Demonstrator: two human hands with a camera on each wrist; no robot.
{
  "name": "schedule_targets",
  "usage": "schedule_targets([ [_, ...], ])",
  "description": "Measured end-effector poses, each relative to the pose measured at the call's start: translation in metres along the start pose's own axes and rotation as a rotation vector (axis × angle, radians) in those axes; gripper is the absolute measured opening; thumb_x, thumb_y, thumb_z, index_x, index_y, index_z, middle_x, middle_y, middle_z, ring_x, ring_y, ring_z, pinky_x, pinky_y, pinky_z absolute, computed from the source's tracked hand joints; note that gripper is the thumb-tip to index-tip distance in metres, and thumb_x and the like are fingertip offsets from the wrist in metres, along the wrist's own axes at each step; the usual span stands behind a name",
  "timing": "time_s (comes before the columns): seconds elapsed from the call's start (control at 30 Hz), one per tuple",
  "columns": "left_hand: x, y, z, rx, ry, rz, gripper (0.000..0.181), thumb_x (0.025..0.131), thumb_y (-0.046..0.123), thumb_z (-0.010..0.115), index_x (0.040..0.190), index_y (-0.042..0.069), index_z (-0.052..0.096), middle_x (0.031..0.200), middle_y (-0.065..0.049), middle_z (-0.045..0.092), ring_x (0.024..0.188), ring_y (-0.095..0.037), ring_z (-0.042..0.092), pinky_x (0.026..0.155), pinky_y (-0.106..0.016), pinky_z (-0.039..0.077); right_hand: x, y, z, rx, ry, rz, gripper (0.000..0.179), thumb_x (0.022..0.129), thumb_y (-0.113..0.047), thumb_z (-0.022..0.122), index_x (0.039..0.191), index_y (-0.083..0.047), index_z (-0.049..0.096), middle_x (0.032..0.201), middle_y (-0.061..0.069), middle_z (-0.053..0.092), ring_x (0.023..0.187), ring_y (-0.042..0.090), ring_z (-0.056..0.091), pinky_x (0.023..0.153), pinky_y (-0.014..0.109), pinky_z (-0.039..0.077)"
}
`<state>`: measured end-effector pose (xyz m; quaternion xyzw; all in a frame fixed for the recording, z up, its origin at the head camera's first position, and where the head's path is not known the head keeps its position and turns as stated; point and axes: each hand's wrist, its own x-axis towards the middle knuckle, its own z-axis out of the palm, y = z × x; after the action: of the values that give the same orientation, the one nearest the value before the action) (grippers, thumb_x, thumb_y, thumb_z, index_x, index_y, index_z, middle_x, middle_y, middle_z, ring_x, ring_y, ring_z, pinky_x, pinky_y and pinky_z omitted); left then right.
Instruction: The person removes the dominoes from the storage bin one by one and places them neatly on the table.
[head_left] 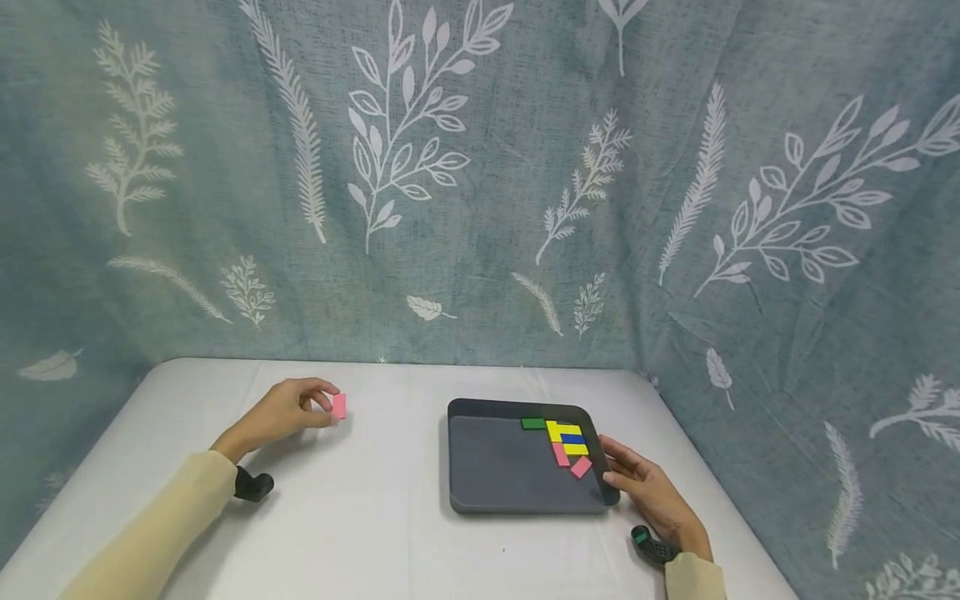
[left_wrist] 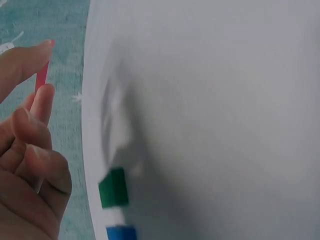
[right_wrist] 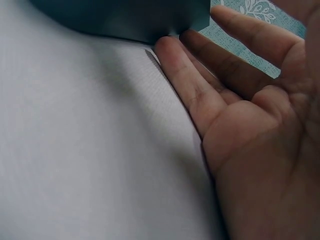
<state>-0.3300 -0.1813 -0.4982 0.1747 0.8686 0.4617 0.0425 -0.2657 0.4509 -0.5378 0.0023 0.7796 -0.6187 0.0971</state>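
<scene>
My left hand (head_left: 288, 410) is raised at the left of the table and pinches a small pink block (head_left: 339, 406) between thumb and fingertips. The left wrist view shows the same pink block (left_wrist: 42, 75) edge-on. Inside a dark grey tray (head_left: 495, 467) lie a green block (head_left: 533, 423), a blue block (head_left: 572, 439), several yellow blocks (head_left: 576, 450) and two pink blocks (head_left: 560, 454). My right hand (head_left: 648, 492) rests at the tray's right wall. Its fingers (right_wrist: 197, 92), fairly straight, touch the tray's outside.
On the table below my left hand stand a green block (left_wrist: 114, 187) and a blue block (left_wrist: 121, 233), hidden in the head view. A white cloth (head_left: 375, 533) covers the table. Behind it hangs a leaf-patterned curtain (head_left: 480, 208).
</scene>
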Motion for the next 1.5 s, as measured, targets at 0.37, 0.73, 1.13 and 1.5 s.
schedule_targets([
  [0.37,-0.009,-0.02,-0.011,0.102,0.024,0.004,0.043,0.085,0.017,0.084,0.123,0.004,0.07,0.098,-0.004,0.067,0.07,-0.018,0.048,0.059,-0.029,0.041,-0.001,0.002,-0.001,0.01,-0.006,-0.012,0.077,0.093,-0.021,0.079,0.159,-0.018,0.04,0.162,0.004,0.038,0.148,0.029,0.037,0.107,0.027,0.044],
  [0.73,-0.011,-0.031,-0.013,0.181,0.036,0.0,0.046,0.083,0.022,0.088,0.121,0.003,0.072,0.099,-0.007,0.06,0.084,-0.02,0.049,0.074,-0.036,0.043,0.0,0.002,-0.001,0.018,-0.001,-0.008,0.078,0.092,-0.021,0.08,0.158,-0.017,0.04,0.162,0.003,0.038,0.147,0.029,0.038,0.106,0.026,0.045],
  [1.13,-0.009,-0.03,-0.017,0.258,0.024,0.021,0.046,0.083,0.023,0.089,0.12,0.0,0.073,0.094,-0.007,0.058,0.081,-0.02,0.048,0.069,-0.035,0.043,-0.002,0.001,0.0,0.024,-0.003,-0.015,0.075,0.093,-0.016,0.078,0.158,-0.016,0.04,0.162,0.005,0.039,0.144,0.025,0.043,0.104,0.024,0.046],
  [1.5,-0.008,-0.029,-0.021,0.291,-0.032,0.014,0.045,0.083,0.024,0.088,0.118,0.0,0.074,0.093,-0.007,0.057,0.082,-0.02,0.047,0.071,-0.037,0.042,-0.002,0.001,0.0,0.019,-0.004,-0.021,0.073,0.094,-0.016,0.077,0.158,-0.016,0.041,0.162,0.004,0.039,0.142,0.022,0.045,0.103,0.024,0.047],
])
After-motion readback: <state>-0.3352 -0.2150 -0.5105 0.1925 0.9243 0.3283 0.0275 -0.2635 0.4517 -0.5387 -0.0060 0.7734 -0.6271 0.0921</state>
